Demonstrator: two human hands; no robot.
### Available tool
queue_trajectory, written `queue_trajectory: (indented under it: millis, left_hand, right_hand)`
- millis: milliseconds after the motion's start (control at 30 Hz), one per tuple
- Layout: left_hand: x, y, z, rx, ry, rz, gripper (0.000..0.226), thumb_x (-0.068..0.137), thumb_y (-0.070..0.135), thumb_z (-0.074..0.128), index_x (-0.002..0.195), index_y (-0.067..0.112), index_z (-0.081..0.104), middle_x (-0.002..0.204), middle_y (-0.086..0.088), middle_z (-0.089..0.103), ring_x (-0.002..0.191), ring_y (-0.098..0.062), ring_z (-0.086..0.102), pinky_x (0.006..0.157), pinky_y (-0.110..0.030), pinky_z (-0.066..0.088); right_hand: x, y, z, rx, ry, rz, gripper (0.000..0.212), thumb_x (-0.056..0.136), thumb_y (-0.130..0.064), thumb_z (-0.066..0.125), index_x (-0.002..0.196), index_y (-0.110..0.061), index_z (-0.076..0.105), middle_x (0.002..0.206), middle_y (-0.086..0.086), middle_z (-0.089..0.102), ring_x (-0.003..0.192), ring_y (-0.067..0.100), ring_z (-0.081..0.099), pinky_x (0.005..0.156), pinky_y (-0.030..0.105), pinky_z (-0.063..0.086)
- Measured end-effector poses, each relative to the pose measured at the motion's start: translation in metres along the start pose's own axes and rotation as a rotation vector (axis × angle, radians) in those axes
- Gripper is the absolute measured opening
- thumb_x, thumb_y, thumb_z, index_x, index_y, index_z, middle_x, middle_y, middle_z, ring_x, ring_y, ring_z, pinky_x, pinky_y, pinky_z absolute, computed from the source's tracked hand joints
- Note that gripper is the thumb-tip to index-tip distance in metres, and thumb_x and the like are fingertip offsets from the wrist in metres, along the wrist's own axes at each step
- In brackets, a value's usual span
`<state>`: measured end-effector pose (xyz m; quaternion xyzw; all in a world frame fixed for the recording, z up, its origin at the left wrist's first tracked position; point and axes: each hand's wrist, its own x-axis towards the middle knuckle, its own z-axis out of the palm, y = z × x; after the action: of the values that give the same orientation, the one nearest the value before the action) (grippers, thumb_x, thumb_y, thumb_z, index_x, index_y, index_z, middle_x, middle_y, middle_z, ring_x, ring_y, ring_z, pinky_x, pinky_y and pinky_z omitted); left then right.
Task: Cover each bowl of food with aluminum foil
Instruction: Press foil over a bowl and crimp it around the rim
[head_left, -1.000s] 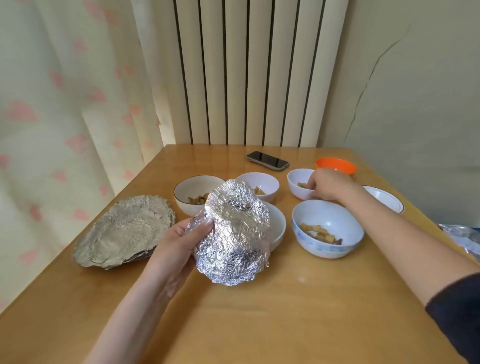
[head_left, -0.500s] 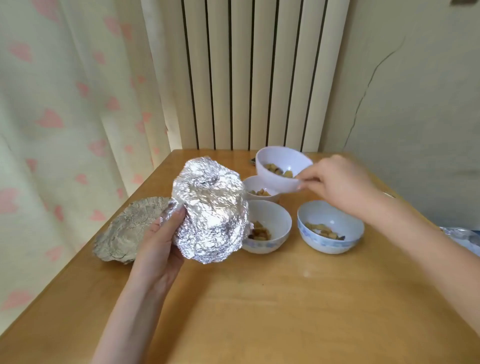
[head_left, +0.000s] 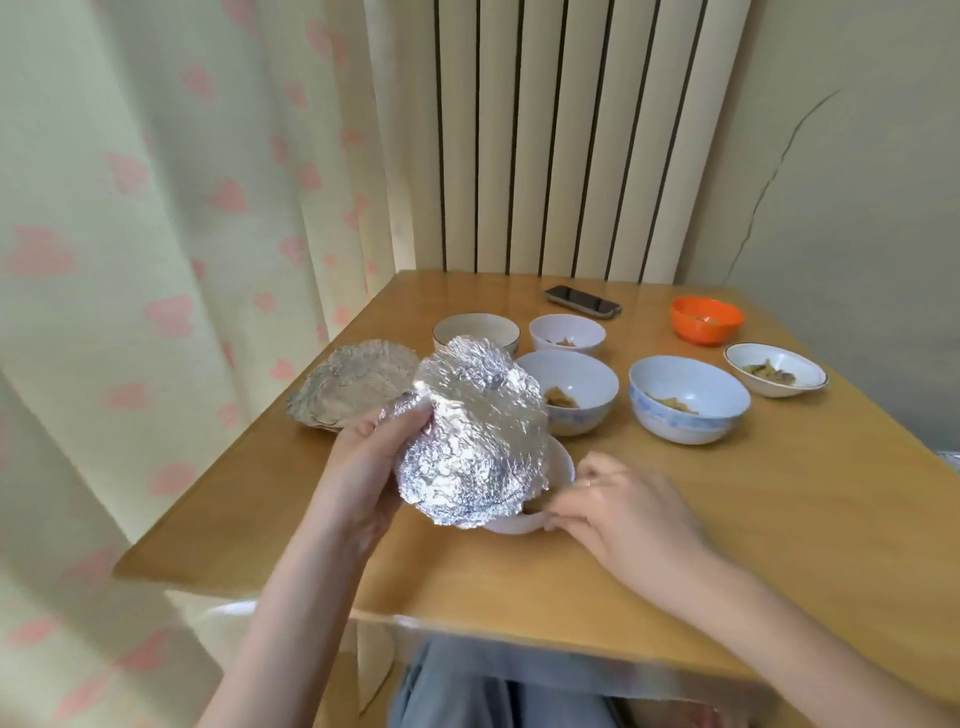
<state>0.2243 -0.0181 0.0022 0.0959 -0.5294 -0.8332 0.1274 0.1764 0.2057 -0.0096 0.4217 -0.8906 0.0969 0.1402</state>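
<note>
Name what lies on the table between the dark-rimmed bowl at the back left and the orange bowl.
In the head view, a small white bowl with food lies between the dark-rimmed bowl and the orange bowl.

The crumpled foil sheet held up in the left hand hides most of the small white bowl behind it; only its near rim and right edge show, and its contents are barely a brown sliver. The right hand covers part of that rim. The foil also cuts off the near side of the dark-rimmed bowl and the left wall of the middle white bowl. Food in the orange bowl is too small to make out. The table runs out of view at right, its near edge blurred
</note>
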Motion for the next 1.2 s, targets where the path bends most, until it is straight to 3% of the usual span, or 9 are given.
queue_trajectory:
  millis: [67, 133, 233, 400, 533, 667, 767, 933, 1200]
  left_hand:
    - [-0.004, 0.000, 0.003, 0.041, -0.016, -0.014, 0.027, 0.083, 0.010, 0.065, 0.105, -0.005, 0.067, 0.096, -0.020, 0.074, 0.077, -0.025, 0.073, 0.069, -0.034, 0.061]
    - [-0.005, 0.001, 0.007, 0.083, -0.026, -0.032, 0.021, 0.088, 0.006, 0.063, 0.103, -0.008, 0.065, 0.086, -0.016, 0.074, 0.071, -0.022, 0.073, 0.061, -0.028, 0.059]
    - [-0.005, -0.003, 0.016, 0.161, -0.030, -0.059, 0.015, 0.087, 0.006, 0.066, 0.097, -0.005, 0.068, 0.083, -0.015, 0.075, 0.070, -0.023, 0.072, 0.062, -0.028, 0.058]
    - [0.002, -0.016, 0.021, 0.477, 0.148, 0.161, 0.024, 0.077, 0.025, 0.081, 0.097, 0.018, 0.071, 0.069, 0.007, 0.067, 0.059, -0.006, 0.061, 0.058, -0.019, 0.045]
    - [0.005, -0.026, 0.006, 0.496, 0.218, 0.190, 0.021, 0.082, 0.023, 0.077, 0.101, 0.024, 0.069, 0.080, 0.009, 0.073, 0.074, -0.004, 0.066, 0.068, -0.019, 0.048]
    - [0.010, -0.038, 0.002, 0.433, 0.213, 0.111, 0.015, 0.086, 0.012, 0.072, 0.096, 0.023, 0.072, 0.079, 0.003, 0.075, 0.073, -0.013, 0.068, 0.075, -0.032, 0.052]
    - [0.015, -0.041, 0.001, 0.412, 0.234, 0.077, 0.010, 0.088, 0.014, 0.070, 0.095, 0.021, 0.072, 0.081, 0.000, 0.076, 0.078, -0.016, 0.071, 0.078, -0.033, 0.054]
    - [0.014, -0.044, 0.008, 0.354, 0.237, 0.038, 0.008, 0.092, 0.016, 0.066, 0.087, 0.015, 0.072, 0.069, 0.003, 0.073, 0.061, -0.005, 0.065, 0.059, -0.019, 0.049]
    - [0.005, -0.021, -0.034, 0.337, 0.431, 0.051, 0.006, 0.087, 0.016, 0.072, 0.093, 0.016, 0.073, 0.072, 0.001, 0.075, 0.061, -0.009, 0.068, 0.061, -0.025, 0.051]
  right_hand:
    - [-0.002, 0.003, -0.011, 0.253, -0.087, 0.163, 0.018, 0.090, -0.026, 0.061, 0.093, -0.043, 0.066, 0.093, -0.022, 0.057, 0.087, -0.006, 0.056, 0.066, 0.017, 0.041]
    - [-0.001, 0.007, -0.023, 0.843, 0.041, 0.381, 0.030, 0.095, -0.011, 0.053, 0.107, -0.037, 0.062, 0.108, -0.017, 0.064, 0.084, -0.013, 0.058, 0.072, 0.009, 0.043]
    - [0.008, 0.006, -0.030, 1.499, 0.174, 0.689, 0.020, 0.097, -0.015, 0.048, 0.112, -0.019, 0.061, 0.102, 0.005, 0.070, 0.074, 0.014, 0.065, 0.058, 0.029, 0.053]
    - [0.026, 0.001, -0.006, 1.275, 0.305, 0.808, 0.031, 0.084, -0.012, 0.069, 0.108, -0.024, 0.055, 0.070, -0.006, 0.068, 0.060, 0.009, 0.061, 0.054, 0.024, 0.048]
    - [0.032, 0.003, 0.013, 1.057, 0.342, 0.768, 0.028, 0.084, -0.014, 0.069, 0.106, -0.023, 0.053, 0.067, 0.004, 0.061, 0.047, 0.009, 0.052, 0.041, 0.024, 0.041]
    - [0.041, 0.000, 0.029, 0.826, 0.389, 0.713, 0.024, 0.083, -0.014, 0.066, 0.099, -0.028, 0.055, 0.069, 0.004, 0.064, 0.062, 0.018, 0.061, 0.065, 0.037, 0.049]
    - [0.042, 0.002, 0.033, 0.824, 0.404, 0.707, 0.020, 0.085, -0.011, 0.062, 0.093, -0.030, 0.061, 0.075, -0.002, 0.065, 0.069, 0.019, 0.067, 0.068, 0.040, 0.051]
    - [0.041, 0.003, 0.036, 0.865, 0.394, 0.722, 0.021, 0.087, -0.012, 0.059, 0.092, -0.028, 0.073, 0.073, -0.012, 0.072, 0.075, 0.015, 0.070, 0.068, 0.042, 0.056]
    - [0.066, -0.036, 0.045, 0.884, 0.283, 0.574, 0.021, 0.088, -0.013, 0.058, 0.102, -0.023, 0.070, 0.078, -0.010, 0.072, 0.063, 0.004, 0.065, 0.059, 0.018, 0.047]
